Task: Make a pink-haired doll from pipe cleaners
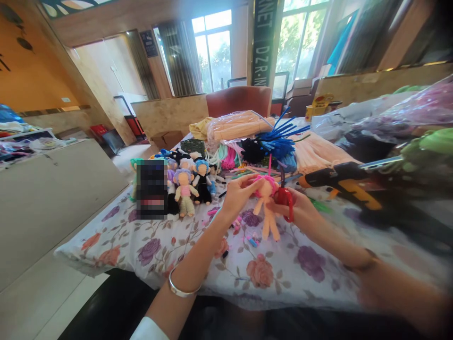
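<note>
Above the table in front of me hangs a peach doll (268, 215) made of fuzzy pipe cleaners, with pink hair and bare arms and legs. My left hand (244, 189) pinches the pink hair at the left side of its head. A pink strand (270, 165) sticks straight up from the hair. My right hand (295, 205) is closed around red-handled scissors (286, 200), and its fingertips touch the doll's side. The scissor blades point up beside the head; I cannot tell whether they are apart. Small pink and blue scraps (252, 240) lie below the doll.
Several finished dolls (186, 191) stand at the left beside a pixelated dark block (152, 189). A glue gun (339, 184) lies at the right. Blue pipe cleaners (283, 139), peach bundles (318, 153) and a wrapped pack (240, 125) fill the back of the flowered tablecloth (212, 269).
</note>
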Tool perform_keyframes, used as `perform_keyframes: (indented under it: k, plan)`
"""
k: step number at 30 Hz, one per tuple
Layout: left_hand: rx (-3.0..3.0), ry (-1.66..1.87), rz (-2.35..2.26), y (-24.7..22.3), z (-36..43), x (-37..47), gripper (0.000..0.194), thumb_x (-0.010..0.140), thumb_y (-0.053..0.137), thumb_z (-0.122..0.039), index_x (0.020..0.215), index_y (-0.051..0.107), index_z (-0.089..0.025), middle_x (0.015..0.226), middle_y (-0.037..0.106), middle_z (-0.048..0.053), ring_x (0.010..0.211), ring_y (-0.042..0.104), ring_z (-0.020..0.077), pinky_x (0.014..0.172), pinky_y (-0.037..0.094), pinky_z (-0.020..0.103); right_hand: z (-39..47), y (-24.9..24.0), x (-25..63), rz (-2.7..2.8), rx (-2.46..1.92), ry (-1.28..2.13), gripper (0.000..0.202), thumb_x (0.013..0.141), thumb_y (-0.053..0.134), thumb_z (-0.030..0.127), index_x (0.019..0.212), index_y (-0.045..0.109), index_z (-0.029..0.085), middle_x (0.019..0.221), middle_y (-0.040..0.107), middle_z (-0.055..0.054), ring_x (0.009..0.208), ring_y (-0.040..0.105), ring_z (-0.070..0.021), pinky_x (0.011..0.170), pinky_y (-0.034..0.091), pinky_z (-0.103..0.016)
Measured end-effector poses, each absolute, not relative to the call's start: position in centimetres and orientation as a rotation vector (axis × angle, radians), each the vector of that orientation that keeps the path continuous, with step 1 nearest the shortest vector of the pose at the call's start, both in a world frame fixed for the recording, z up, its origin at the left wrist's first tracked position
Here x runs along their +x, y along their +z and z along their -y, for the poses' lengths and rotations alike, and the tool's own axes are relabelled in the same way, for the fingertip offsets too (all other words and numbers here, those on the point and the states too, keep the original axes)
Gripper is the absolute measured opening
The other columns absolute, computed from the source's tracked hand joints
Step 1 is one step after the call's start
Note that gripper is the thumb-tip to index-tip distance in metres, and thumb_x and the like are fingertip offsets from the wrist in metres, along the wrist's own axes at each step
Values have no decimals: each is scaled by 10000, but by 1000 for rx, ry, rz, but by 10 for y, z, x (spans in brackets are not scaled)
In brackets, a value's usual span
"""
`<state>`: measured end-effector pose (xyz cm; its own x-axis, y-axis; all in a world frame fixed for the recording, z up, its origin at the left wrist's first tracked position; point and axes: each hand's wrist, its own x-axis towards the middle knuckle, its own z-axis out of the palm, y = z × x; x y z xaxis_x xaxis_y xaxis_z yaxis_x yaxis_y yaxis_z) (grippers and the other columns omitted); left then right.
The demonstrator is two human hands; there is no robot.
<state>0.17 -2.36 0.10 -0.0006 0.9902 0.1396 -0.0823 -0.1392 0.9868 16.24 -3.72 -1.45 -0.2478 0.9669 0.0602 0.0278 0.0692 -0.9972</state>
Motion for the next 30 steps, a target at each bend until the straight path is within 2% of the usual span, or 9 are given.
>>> perform_keyframes:
  k: [8, 12, 16, 25, 30]
  plan:
    - [1332, 1415, -1126, 1, 25, -3, 274, 677, 732, -351, 850, 759, -140, 810, 734, 61, 706, 624, 149, 671, 489, 254, 35, -10, 163, 1484, -1152, 1319, 478, 453, 822, 390, 718, 477, 193, 630, 535, 43, 555, 450, -99, 530, 344, -238]
    - [1368, 1437, -1200, 2, 27, -2, 204, 700, 714, -312, 831, 769, -167, 757, 734, 40, 674, 631, 158, 629, 508, 258, 34, -11, 163, 1521, -1179, 1307, 467, 479, 803, 420, 726, 476, 196, 640, 538, 35, 548, 446, -102, 512, 336, -239]
    - [1359, 1476, -1196, -2, 24, -3, 184, 695, 712, -318, 799, 769, -176, 743, 735, 32, 672, 639, 165, 626, 513, 263, 34, -10, 164, 1566, -1179, 1257, 454, 497, 798, 439, 722, 487, 195, 643, 538, 32, 579, 474, -115, 550, 385, -251]
    - [1326, 1601, -1168, -12, 14, -8, 122, 669, 723, -269, 713, 727, -156, 698, 709, 23, 679, 629, 142, 714, 488, 269, 34, -9, 165, 1594, -1240, 1184, 419, 529, 781, 439, 704, 490, 193, 590, 490, 54, 506, 406, -87, 486, 327, -233]
    - [1133, 1709, -1090, -12, 12, -10, 110, 718, 681, -241, 710, 664, -132, 686, 687, 30, 662, 633, 128, 748, 507, 298, 31, -13, 168, 1641, -1259, 1099, 362, 564, 748, 457, 653, 517, 193, 560, 531, 26, 497, 470, -116, 483, 348, -250]
